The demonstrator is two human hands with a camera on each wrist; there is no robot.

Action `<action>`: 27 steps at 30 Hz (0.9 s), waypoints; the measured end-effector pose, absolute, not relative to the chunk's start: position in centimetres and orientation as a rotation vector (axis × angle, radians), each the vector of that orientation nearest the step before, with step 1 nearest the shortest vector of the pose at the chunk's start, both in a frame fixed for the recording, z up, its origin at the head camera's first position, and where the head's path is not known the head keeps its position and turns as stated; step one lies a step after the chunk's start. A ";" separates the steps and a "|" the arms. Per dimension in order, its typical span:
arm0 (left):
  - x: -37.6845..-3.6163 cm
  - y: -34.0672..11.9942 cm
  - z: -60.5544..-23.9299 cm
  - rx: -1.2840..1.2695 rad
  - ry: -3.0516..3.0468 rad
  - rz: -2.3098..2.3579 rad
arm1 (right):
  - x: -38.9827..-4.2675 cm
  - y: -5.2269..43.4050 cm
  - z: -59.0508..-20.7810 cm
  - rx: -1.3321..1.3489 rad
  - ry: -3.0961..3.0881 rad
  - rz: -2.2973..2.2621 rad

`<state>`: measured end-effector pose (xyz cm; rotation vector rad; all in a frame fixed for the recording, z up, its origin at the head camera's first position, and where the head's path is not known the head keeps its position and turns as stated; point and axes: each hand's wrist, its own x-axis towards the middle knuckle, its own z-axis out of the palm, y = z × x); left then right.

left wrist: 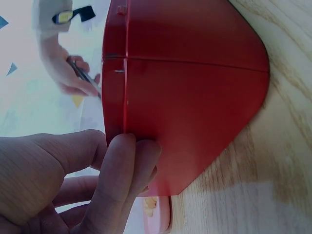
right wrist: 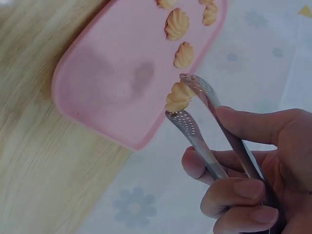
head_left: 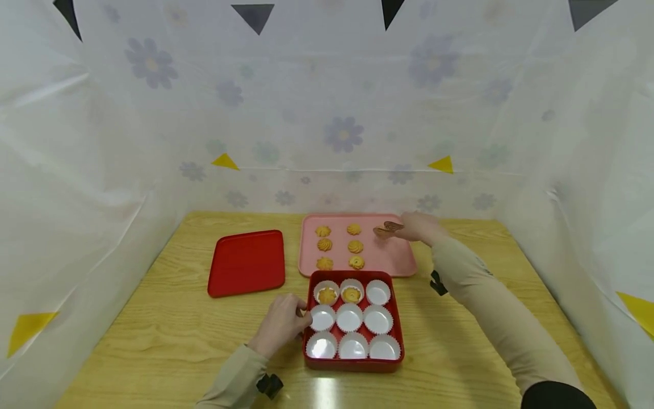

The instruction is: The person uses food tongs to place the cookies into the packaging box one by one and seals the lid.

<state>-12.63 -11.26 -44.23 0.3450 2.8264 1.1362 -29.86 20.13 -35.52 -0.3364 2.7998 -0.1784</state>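
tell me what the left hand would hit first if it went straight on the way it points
The left hand would first meet the red box, whose left wall it pinches; past that, probably the white paper baking cup at the middle row's left end, though depth there is unclear.

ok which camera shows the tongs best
The right wrist view: it shows the tongs close up, with both perforated tips and the cookie between them. The head view shows them small against the pink tray; the left wrist view only distantly, past the red box.
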 end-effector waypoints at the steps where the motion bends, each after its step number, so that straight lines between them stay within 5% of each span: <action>1: -12.6 -11.3 -44.2 0.346 2.825 1.137 | -29.5 20.5 -35.4 -0.360 2.803 -0.200; 17: -12.5 -11.3 -44.1 0.338 2.850 1.135 | -21.0 25.6 -33.8 -0.762 2.932 -0.305; 27: -12.5 -11.3 -44.1 0.328 2.850 1.132 | -19.2 25.8 -34.2 -0.969 2.850 -0.207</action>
